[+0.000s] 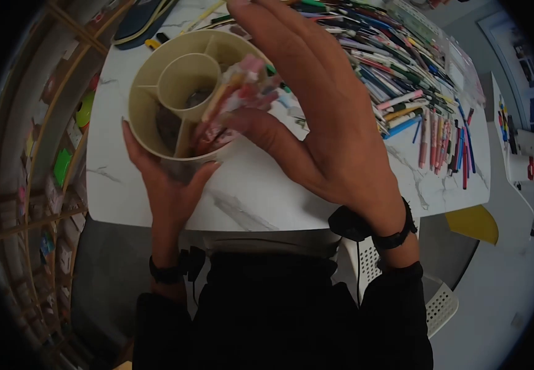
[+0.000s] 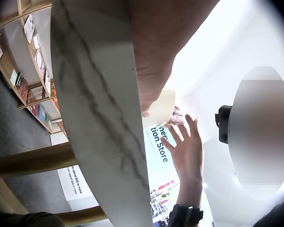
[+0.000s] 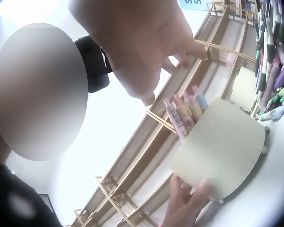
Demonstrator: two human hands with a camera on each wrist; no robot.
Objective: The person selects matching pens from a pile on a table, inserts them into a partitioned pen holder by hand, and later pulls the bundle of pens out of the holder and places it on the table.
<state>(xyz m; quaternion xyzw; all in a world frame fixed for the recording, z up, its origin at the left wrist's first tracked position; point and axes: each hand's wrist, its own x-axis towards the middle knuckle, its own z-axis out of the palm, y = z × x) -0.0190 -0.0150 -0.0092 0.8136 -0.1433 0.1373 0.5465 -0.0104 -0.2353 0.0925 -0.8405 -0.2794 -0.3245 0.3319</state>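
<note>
A cream round pen holder (image 1: 146, 123) with a central tube and divided compartments stands at the table's near left. My left hand (image 1: 171, 188) grips its near side, thumb and fingers spread round the wall. A bunch of pink and pastel pens (image 3: 182, 113) leans in one outer compartment, tops rising above the rim in the right wrist view. My right hand (image 1: 335, 117) hovers just above and beside these pens. In the left wrist view its fingers are spread apart with nothing between them. The lower ends of the pens are hidden inside the holder.
A large heap of loose pens (image 1: 390, 55) covers the table's far right. Several pink pens (image 1: 436, 139) lie in a row near blue ones. A dark case (image 1: 143, 21) sits at the far left. Wooden shelves (image 1: 57, 92) stand left; a white perforated chair (image 1: 442, 308) is at right.
</note>
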